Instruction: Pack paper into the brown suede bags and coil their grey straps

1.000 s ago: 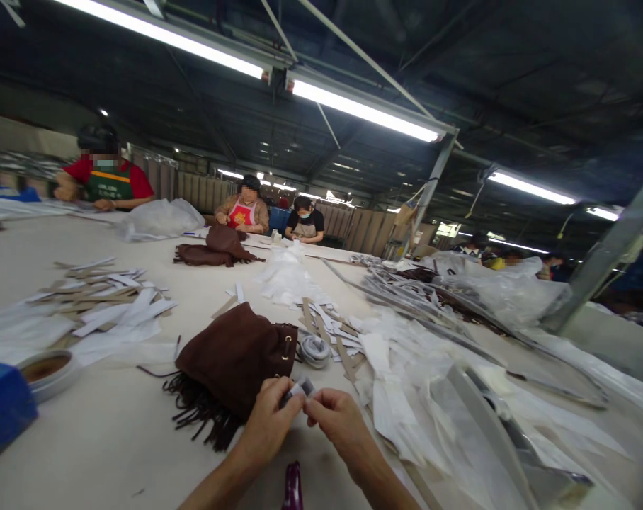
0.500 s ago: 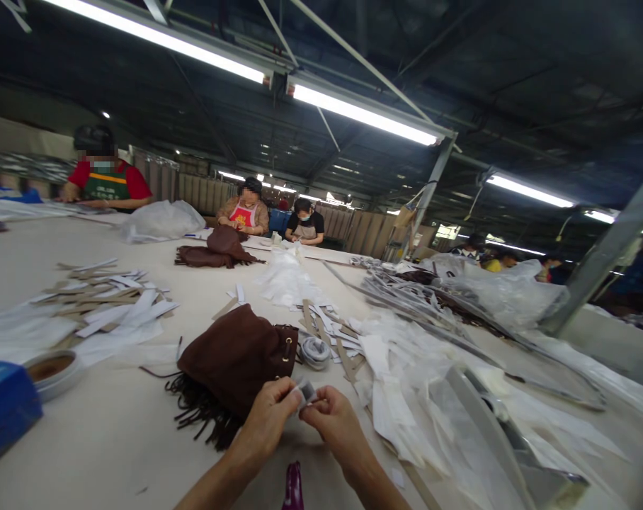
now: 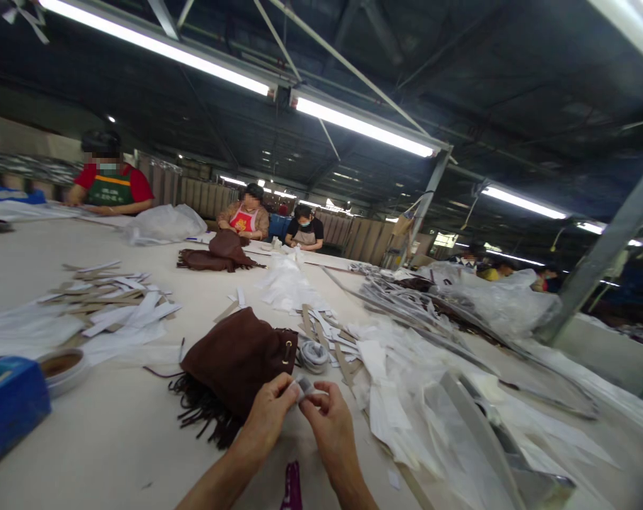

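My left hand [image 3: 265, 418] and my right hand [image 3: 329, 423] meet low in the middle, both pinched on a small pale grey piece [image 3: 302, 387] between their fingertips. Just behind them on the white table [image 3: 114, 439] lies a brown suede fringed bag [image 3: 235, 361] with metal eyelets. A coil of grey tape [image 3: 314, 353] rests to the right of the bag. A purple-handled tool [image 3: 292, 489] lies on the table between my forearms.
A blue box [image 3: 10, 404] and a round tin [image 3: 61, 366] sit at the left. White and tan strips [image 3: 114, 304] lie scattered, with crumpled white sheets [image 3: 406, 382] and plastic [image 3: 491, 294] to the right. A second brown bag [image 3: 220, 251] lies far back near three seated people.
The view has shifted slightly. Both hands stay pinched on the small piece, with my right hand turned a little more upright and drawn closer to the left.
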### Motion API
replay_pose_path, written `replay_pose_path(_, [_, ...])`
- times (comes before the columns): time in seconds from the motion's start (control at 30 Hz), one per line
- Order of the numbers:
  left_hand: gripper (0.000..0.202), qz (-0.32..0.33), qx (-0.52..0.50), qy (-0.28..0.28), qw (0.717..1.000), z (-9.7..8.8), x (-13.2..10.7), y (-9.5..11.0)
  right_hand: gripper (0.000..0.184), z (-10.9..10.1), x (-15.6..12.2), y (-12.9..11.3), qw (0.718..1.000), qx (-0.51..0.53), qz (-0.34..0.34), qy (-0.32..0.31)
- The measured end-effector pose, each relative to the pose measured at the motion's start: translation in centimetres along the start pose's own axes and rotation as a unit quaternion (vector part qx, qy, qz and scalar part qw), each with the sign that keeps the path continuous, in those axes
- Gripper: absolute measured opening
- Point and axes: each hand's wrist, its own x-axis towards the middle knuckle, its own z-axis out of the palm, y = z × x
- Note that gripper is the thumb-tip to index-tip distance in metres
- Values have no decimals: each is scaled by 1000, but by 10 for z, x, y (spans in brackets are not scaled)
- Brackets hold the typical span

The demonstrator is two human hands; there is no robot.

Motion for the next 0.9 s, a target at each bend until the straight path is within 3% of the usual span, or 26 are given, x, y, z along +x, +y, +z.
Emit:
replay_pose_path(0.27, [32,28,44,35,998,0,0,-5,27,11,-5,1,994,-1,-38,104])
replay_pose_path(0.37, [31,34,95,44,994,-1,0,-5,23,9,-7,1,998,-20,-20,60])
replay_pose_path(0.47, [29,34,158,45,986,0,-1,-4,20,9,-12,-5,998,52,26,-10])
replay_pose_path(0.57, [31,24,189,35,981,2,-4,-4,22,9,-16,-13,964,203,163,-55])
replay_pose_path(0.67, [34,16,187,22,982,4,-7,-5,44,7,-18,-17,909,320,261,-58])
replay_pose_path(0.77, [33,12,157,24,987,3,-8,-9,65,6,-18,-15,887,359,286,-56])
replay_pose_path(0.9, [30,22,94,30,995,0,-7,-16,70,9,-17,-5,866,412,281,-46])
